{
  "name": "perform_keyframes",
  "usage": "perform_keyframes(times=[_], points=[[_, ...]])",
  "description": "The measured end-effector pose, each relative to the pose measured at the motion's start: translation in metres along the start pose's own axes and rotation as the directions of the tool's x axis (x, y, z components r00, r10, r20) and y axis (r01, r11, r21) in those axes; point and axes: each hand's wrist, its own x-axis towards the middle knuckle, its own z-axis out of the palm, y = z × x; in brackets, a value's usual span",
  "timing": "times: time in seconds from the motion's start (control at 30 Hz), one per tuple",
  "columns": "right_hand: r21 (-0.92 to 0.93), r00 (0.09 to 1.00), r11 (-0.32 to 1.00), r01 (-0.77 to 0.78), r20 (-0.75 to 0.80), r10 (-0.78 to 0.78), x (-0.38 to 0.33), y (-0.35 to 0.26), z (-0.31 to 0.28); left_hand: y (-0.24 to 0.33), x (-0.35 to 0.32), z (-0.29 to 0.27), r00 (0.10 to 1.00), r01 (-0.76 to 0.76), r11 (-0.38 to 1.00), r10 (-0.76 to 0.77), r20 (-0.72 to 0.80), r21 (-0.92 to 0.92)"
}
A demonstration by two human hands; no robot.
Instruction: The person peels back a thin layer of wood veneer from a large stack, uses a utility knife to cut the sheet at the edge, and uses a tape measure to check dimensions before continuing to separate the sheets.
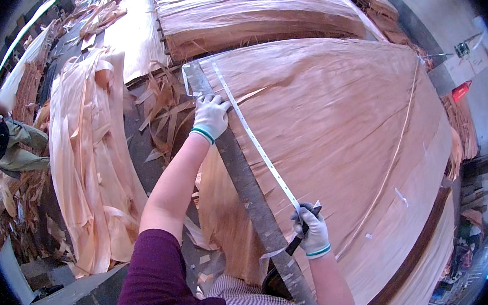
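Veneer [328, 119] bears a white strip [256, 144], right hand [313, 233] gripping a black tool [293, 246], left hand [210, 116]'s grip on a grey bar [245, 187] unclear.

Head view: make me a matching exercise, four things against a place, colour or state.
1. Left hand
2. Right hand
3. Dotted white strip
4. Sleeves

A. Slanting over the wide pinkish sheet
B. Dark purple
C. Gripping a black tool
D. On the grey bar, near its far end

Pairs: 1-D, 2-C, 3-A, 4-B.
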Motion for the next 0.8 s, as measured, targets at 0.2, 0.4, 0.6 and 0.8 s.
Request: perform_keyframes(times=[0.2,0.4,0.6,0.8], points=[[0.044,0.998,0.998,-0.044,-0.050,0.046,-0.006,-0.001,0.011,0.008,-0.003,-0.009,1.000,-0.020,0.995,0.018,-0.015,-0.094],[-0.151,0.977,0.983,-0.106,-0.199,0.074,-0.003,0.006,0.011,-0.002,-0.001,0.012,0.977,-0.170,0.956,0.132,-0.169,-0.238],[-0.165,0.984,0.984,-0.063,-0.173,0.034,-0.003,0.004,0.011,-0.005,0.007,0.002,0.993,-0.108,0.963,0.118,0.025,-0.248],[0.050,0.994,0.998,-0.043,-0.099,0.048,-0.003,-0.009,0.015,-0.003,0.014,-0.001,0.980,0.037,0.970,0.012,0.200,-0.239]])
